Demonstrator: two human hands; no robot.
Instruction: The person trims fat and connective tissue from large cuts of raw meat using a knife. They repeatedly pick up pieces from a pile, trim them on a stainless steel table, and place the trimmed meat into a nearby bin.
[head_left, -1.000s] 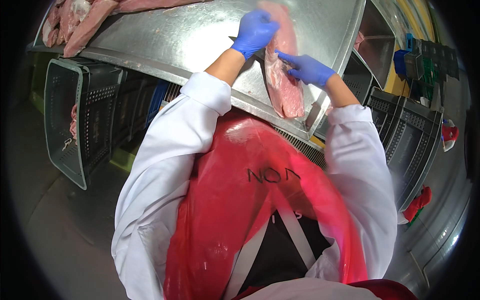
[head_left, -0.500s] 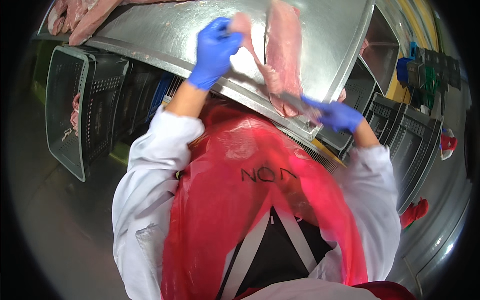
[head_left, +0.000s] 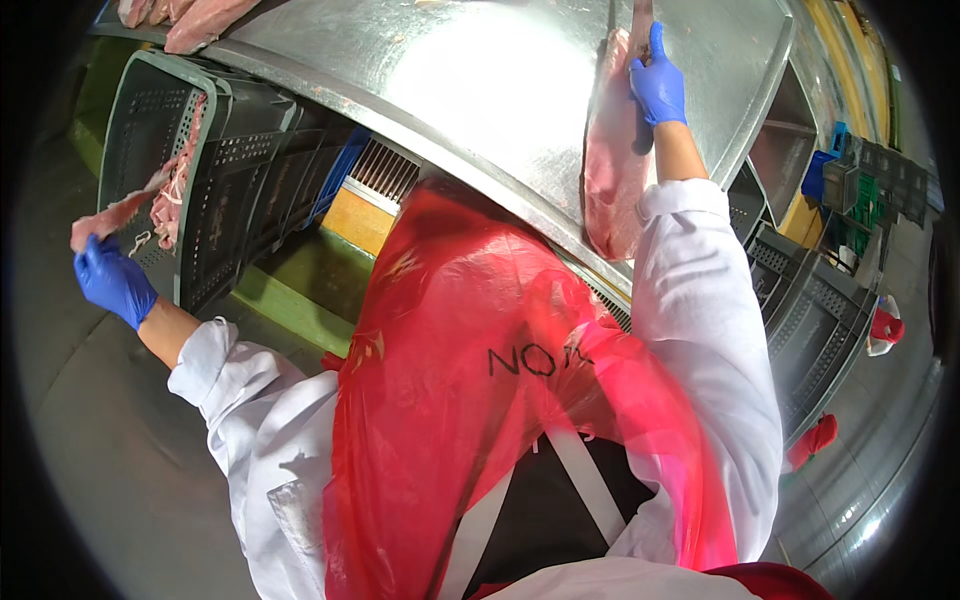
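My left hand (head_left: 113, 284), in a blue glove, is closed on one end of a pale pink strip of meat trimming (head_left: 128, 208). It is at the open mouth of a grey perforated crate (head_left: 235, 150), where more trimmings (head_left: 168, 218) hang against the wall. My right hand (head_left: 660, 88), also blue-gloved, grips a knife (head_left: 642, 18) with the blade pointing away from me. Beside and partly under that hand lies a long pink piece of meat (head_left: 606, 165) on the metal table (head_left: 480, 130), its near end by the table's front edge.
More raw meat (head_left: 205, 22) lies at the table's far left. Grey crates (head_left: 815, 310) stand on the right, beside a metal bin (head_left: 785, 140). A green step or platform (head_left: 310, 280) is below the table's front edge.
My left hand has swung from above the table to the crate on the left, carrying the trimming, now apart from the large piece. My right hand has moved away from me with the knife.
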